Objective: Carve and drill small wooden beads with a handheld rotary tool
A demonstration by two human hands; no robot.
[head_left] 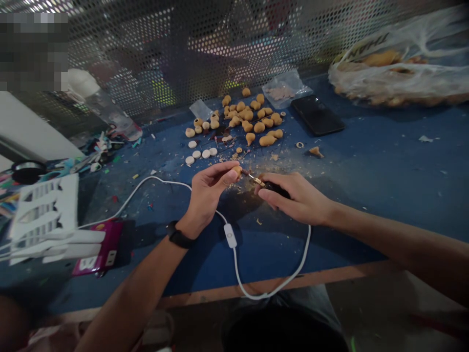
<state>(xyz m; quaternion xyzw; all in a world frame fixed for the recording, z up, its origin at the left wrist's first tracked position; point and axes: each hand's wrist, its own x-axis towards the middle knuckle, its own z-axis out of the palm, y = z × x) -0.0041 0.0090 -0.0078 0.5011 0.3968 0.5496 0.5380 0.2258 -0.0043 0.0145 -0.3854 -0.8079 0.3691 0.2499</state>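
My left hand (210,188) pinches a small tan gourd (238,171) between thumb and fingertips, above the blue table (370,161). In my right hand (293,195) is a black rotary tool (275,188) with a brass-coloured collet and a thin metal shaft. Its brown tip points left and meets or nearly meets the gourd; exact contact is too small to tell. A white cord (307,244) with an inline switch (230,235) loops below both hands. Beyond them lie several small gourds (247,115), cut gourds (190,132) and white discs (206,153), amid pale shavings.
A black phone (318,115) and a small clear bag (285,90) lie at the back. Right of them sits a large plastic bag of gourds (399,80). Leftward are a clear bottle (113,115), a white slotted sheet (44,210) and a magenta package (110,244). Perforated metal (205,44) borders the back.
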